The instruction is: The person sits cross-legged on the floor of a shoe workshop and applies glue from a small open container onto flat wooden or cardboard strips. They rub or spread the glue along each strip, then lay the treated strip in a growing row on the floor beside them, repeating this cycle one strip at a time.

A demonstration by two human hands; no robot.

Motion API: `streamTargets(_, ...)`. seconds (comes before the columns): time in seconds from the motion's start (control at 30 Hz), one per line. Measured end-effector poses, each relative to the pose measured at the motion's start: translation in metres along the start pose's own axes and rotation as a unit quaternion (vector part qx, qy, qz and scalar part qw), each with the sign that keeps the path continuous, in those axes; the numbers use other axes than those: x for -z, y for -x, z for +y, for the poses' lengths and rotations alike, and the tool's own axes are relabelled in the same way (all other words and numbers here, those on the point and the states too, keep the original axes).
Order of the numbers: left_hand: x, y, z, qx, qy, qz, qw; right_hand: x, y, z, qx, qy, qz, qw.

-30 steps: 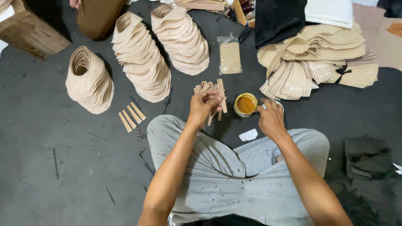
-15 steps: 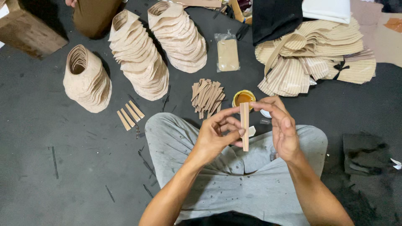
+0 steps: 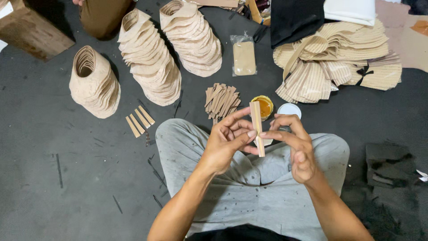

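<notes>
Both my hands hold one narrow tan strip (image 3: 257, 125) upright over my lap. My left hand (image 3: 228, 142) pinches its middle between thumb and fingers. My right hand (image 3: 295, 146) touches its right edge with fingertips. Just beyond the strip lie a loose pile of similar tan strips (image 3: 221, 100), a small open tin of yellow-orange glue (image 3: 264, 106) and a round white lid (image 3: 289, 110). Three more strips (image 3: 140, 120) lie side by side on the dark floor to the left.
Three stacks of beige curved pieces (image 3: 92, 83) (image 3: 149, 58) (image 3: 191, 37) stand at the back left. A clear bag of tan material (image 3: 244, 57) lies mid-back. A heap of ribbed beige pieces (image 3: 339, 64) sits back right under black and white cloth. Another person's leg (image 3: 103, 17) shows top left.
My left hand took a strip from the pile and raised it over my lap; my right hand left the glue tin and joined it on the strip.
</notes>
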State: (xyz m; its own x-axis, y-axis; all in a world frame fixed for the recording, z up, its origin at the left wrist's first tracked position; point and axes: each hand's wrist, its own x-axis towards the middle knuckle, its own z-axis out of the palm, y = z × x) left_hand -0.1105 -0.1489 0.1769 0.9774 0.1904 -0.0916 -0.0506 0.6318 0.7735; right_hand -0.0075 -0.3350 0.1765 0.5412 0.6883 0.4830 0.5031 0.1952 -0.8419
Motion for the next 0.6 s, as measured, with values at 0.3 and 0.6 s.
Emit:
streamTargets(0.3, 0.002, -0.003, -0.004, 0.009, 0.075, 0.016, 0.997, -0.003, 0.004, -0.011, 0.051, 0.049, -0.012, 0.997)
streamTargets(0.6, 0.001, -0.011, -0.024, -0.091, 0.152, 0.114, 0.978, -0.018, 0.008, -0.016, -0.001, -0.069, 0.108, 0.992)
